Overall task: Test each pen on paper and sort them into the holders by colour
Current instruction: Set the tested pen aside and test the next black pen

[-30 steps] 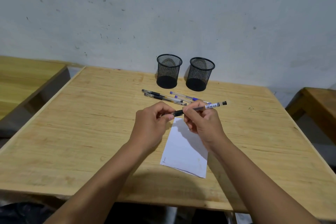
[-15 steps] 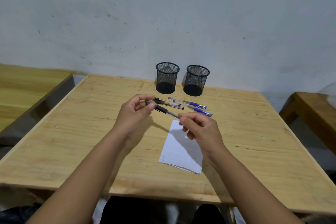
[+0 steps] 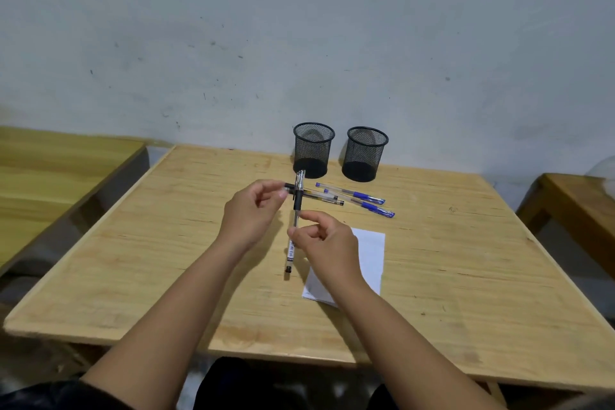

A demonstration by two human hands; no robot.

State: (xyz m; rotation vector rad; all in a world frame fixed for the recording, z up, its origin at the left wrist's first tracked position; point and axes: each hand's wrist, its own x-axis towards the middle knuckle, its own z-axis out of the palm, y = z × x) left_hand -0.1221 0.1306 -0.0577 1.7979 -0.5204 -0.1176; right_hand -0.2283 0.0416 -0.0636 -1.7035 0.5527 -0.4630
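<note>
Wooden desk point(image 3: 466, 260) against grey wall. Right hand point(image 3: 324, 240) pinches a black pen point(image 3: 297, 210), held nearly upright over the desk, tip toward the holders. Left hand point(image 3: 254, 213) closed on its cap point(image 3: 288, 188). Two mesh holders point(image 3: 313, 150) at back; blue pens point(image 3: 361, 200) lie w/ paper point(image 3: 372, 253) nearby.

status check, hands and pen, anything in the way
Right hand pinching black pen, held near vertical above table. Left hand closed on what looks like its cap. Both mesh holders empty, paper partly under right hand, nothing blocking.
</note>
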